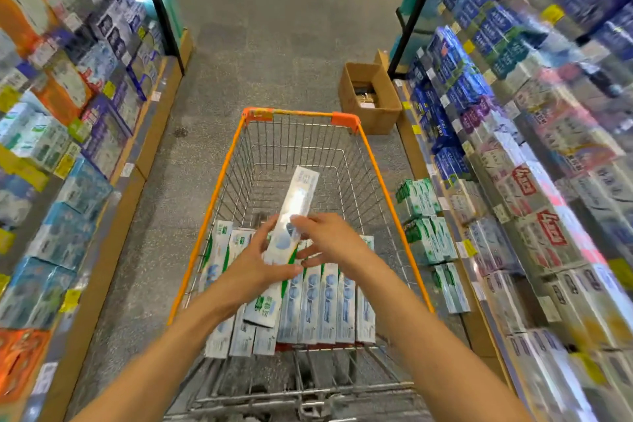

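Toothpaste box (pixel 297 197) hovers over the cart (pixel 378 178), pointing to twelve o'clock; left hand (pixel 260 267) grips its near end, right hand (pixel 330 240) pinches its three o'clock edge, seemingly aligning it with boxed rows (pixel 325 305) below.

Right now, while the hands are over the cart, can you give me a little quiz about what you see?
1. True or false: The left hand holds a long box above the cart.
2. Pick one: The cart's rim is A green, B orange, C black.
3. Fill in: The open cardboard box stands on the ____, ahead of the cart.
Key: 1 true; 2 B; 3 floor.
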`<control>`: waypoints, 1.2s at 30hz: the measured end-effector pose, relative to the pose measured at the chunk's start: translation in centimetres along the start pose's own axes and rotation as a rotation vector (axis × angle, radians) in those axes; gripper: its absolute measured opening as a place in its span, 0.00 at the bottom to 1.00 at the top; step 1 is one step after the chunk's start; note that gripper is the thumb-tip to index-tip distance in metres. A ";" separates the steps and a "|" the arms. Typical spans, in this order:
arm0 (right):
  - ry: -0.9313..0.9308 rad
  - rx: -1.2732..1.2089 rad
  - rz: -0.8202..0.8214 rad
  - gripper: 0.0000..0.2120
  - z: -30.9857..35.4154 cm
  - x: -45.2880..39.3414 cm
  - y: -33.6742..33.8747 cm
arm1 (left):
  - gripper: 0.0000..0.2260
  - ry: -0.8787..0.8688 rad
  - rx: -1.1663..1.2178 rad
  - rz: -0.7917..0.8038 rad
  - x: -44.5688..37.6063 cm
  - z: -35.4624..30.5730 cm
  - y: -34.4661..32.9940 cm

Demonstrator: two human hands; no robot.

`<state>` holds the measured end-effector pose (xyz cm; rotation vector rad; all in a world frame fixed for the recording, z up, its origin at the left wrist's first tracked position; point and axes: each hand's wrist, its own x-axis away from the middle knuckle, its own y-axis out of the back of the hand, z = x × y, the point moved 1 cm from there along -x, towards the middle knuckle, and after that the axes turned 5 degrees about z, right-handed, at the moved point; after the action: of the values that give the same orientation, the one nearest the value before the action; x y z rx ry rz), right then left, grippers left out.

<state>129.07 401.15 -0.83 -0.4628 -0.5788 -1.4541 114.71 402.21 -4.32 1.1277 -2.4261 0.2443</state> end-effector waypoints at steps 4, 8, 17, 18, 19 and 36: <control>0.004 0.273 -0.154 0.14 0.4 0.6 1.5 | 0.46 -0.075 -0.143 0.265 -0.7 -0.8 -2.7; 0.081 0.492 -0.072 0.11 0.6 0.5 4.8 | 0.35 0.022 0.090 0.253 -1.3 0.1 -1.6; 0.305 2.044 0.354 0.26 -6.9 -4.2 4.7 | 0.15 0.145 0.153 -0.201 -1.4 2.9 4.8; 0.355 2.083 0.379 0.27 -7.9 -4.9 4.0 | 0.15 0.159 0.164 -0.198 -1.2 3.3 4.7; 0.398 2.101 0.406 0.28 -8.8 -5.6 3.1 | 0.14 0.174 0.179 -0.196 -1.1 3.7 4.6; 0.693 2.131 0.464 0.33 -12.8 -8.5 -1.0 | 0.14 0.164 0.174 -0.217 -2.3 3.6 3.4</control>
<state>128.93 399.86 -16.15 1.4240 -0.9771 0.0459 112.29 404.74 -8.54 1.3776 -2.1526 0.4661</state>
